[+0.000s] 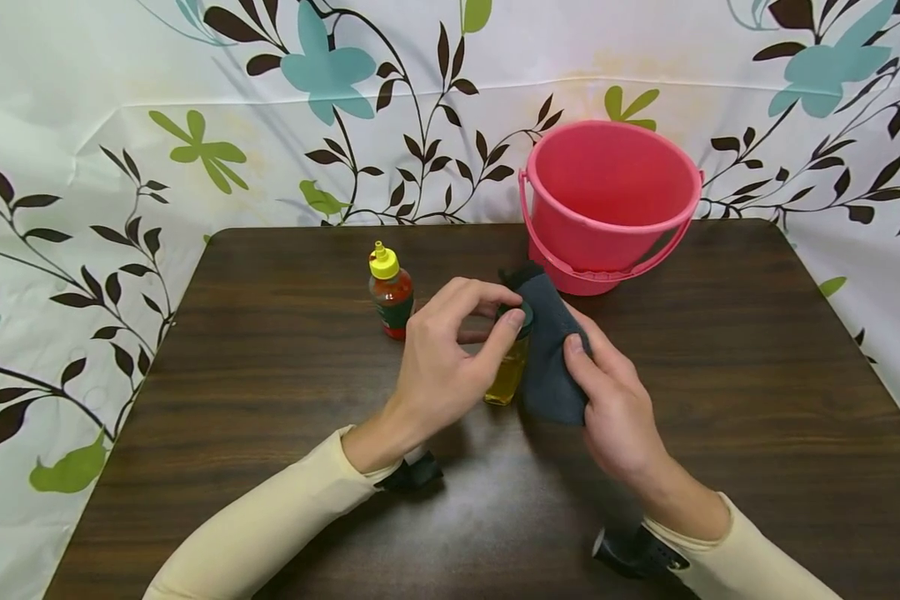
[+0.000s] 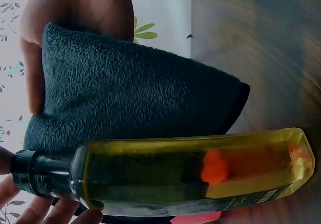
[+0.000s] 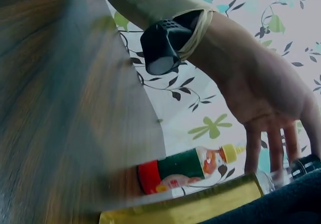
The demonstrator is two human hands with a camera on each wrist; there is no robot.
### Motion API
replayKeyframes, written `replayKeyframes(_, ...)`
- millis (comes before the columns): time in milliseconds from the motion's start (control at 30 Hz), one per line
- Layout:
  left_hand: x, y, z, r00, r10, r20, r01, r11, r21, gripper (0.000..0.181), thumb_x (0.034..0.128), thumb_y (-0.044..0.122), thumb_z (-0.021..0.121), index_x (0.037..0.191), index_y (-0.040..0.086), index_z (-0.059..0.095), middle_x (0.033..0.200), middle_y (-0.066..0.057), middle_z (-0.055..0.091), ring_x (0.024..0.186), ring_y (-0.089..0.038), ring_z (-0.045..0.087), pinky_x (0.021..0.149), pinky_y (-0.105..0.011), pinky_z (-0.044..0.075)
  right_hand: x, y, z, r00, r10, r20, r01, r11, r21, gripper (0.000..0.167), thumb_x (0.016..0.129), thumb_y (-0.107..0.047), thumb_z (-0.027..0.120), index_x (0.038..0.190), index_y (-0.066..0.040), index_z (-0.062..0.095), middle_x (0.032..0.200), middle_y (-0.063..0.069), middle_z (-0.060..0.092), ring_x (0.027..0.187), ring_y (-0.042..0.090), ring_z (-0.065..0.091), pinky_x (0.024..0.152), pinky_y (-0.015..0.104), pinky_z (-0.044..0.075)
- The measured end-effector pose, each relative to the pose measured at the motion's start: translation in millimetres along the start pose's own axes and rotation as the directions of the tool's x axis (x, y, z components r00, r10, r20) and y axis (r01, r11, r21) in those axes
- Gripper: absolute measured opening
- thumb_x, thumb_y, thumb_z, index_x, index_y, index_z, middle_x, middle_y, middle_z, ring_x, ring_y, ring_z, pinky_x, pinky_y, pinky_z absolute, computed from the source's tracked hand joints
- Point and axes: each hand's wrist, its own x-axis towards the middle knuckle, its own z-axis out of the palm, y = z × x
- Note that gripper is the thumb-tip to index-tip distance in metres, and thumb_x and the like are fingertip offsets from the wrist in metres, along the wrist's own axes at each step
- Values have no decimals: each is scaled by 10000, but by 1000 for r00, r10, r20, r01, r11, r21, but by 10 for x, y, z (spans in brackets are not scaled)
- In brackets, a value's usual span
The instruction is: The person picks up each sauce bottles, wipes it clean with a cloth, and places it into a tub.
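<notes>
A bottle of yellow liquid [image 1: 506, 377] is gripped at its dark green cap by the left hand [image 1: 446, 358], thumb and fingers round it. The right hand [image 1: 618, 400] holds a folded dark blue-grey cloth [image 1: 553, 358] against the bottle's right side. In the left wrist view the cloth [image 2: 130, 91] lies alongside the bottle [image 2: 160, 174], with the right hand [image 2: 80, 13] behind it. The right wrist view shows the left hand [image 3: 266, 88] with its fingers at the bottle's neck; the bottle [image 3: 200, 204] is tilted there.
A red sauce bottle [image 1: 392, 292] with a yellow cap stands left of the hands. Behind the cloth, a pink bucket [image 1: 592, 242] stands at the back of the dark wooden table [image 1: 285, 375], its handle hanging in front. A patterned sheet [image 1: 217, 75] hangs behind.
</notes>
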Motion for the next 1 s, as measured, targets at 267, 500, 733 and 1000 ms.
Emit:
replayKeyframes(267,12,-9,16,1000,6,-15,-6,1000,8,163,977,172,750,1121,99,769,1079,-40,708,944,-113,690,782,-231,635,91,43,152,999,-26,-20,25,998,-60,509,1152,-226,359,1660,-245,345,1630,-27,407,1453,221,433,1088,210,487)
replayKeyframes(500,13,-13,16,1000,9,-10,-9,1000,27,150,966,170,761,1096,97,777,1039,-58,695,901,-118,749,775,-235,635,150,95,214,998,-59,-31,56,995,-79,513,1152,-245,349,1661,-306,321,1631,-55,387,1465,228,396,1126,272,451)
replayKeyframes(733,18,-11,6,1000,10,0,-10,999,47,135,964,173,767,1071,91,773,1017,-56,676,893,-130,759,763,-235,635,179,137,239,998,-58,-39,55,996,-68,505,1155,-281,319,1660,-279,316,1646,-63,367,1454,222,381,1133,275,434)
replayKeyframes(1000,19,-22,18,1000,29,3,-29,999,43,130,954,170,779,1046,80,758,1005,-58,654,894,-142,757,720,-220,629,189,190,244,997,-13,-70,8,998,-70,482,1156,-286,335,1638,-297,340,1608,-58,410,1413,217,417,1074,281,469)
